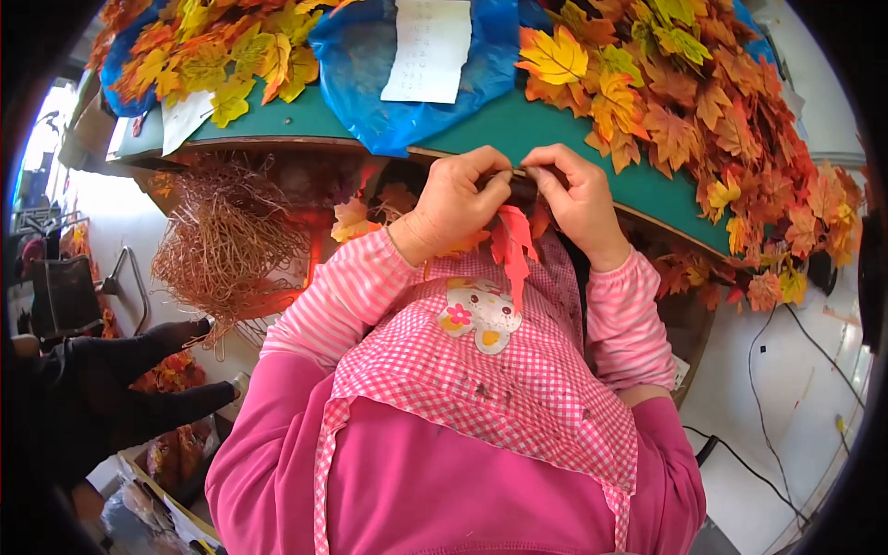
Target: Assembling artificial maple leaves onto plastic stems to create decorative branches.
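Note:
At the table's near edge, my left hand (462, 199) and my right hand (578, 202) face each other with closed, pinching fingers. A thin brown stem (517, 173) runs between the fingertips, mostly covered by them. Just below hangs a red artificial maple leaf (511, 248), in front of my pink checked apron (462, 356); whether it joins the stem I cannot tell. More orange leaves (353, 220) show under the table edge beside my left wrist.
The green table (495, 125) carries a blue plastic bag (356, 74) with a paper slip (428, 51) on it. Heaps of autumn leaves (675, 111) lie at both sides. A bundle of brown wire stems (222, 236) hangs at left. A person's dark-clothed legs (139, 379) and floor cables (754, 384) flank me.

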A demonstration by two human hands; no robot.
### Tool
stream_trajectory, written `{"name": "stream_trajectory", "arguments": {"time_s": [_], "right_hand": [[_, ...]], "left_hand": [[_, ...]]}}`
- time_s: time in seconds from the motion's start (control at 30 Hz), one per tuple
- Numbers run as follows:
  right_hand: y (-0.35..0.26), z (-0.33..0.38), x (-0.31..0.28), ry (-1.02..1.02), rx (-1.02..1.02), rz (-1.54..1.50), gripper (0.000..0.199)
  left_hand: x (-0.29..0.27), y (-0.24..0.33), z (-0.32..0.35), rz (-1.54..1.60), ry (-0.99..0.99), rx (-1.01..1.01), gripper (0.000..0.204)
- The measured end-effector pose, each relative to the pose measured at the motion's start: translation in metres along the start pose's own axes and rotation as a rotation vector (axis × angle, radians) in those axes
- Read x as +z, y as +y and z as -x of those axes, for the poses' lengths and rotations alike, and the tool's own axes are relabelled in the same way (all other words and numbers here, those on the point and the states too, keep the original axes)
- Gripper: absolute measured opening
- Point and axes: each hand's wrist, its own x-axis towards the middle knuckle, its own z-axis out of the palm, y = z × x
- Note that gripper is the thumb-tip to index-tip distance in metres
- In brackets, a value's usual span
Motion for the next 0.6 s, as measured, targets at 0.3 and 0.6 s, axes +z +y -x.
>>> {"name": "stream_trajectory", "arguments": {"time_s": [0.3,0.6], "right_hand": [[0.002,-0.003,-0.001,-0.071,-0.029,0.106,0.01],[-0.007,0.029,0.021,0.166,-0.364,0.509,0.018]], "left_hand": [[0.0,0.002,-0.004,-0.037,-0.067,-0.076,0.007],[-0.016,0.005,-0.007,0.585,-0.236,-0.676,0.024]]}}
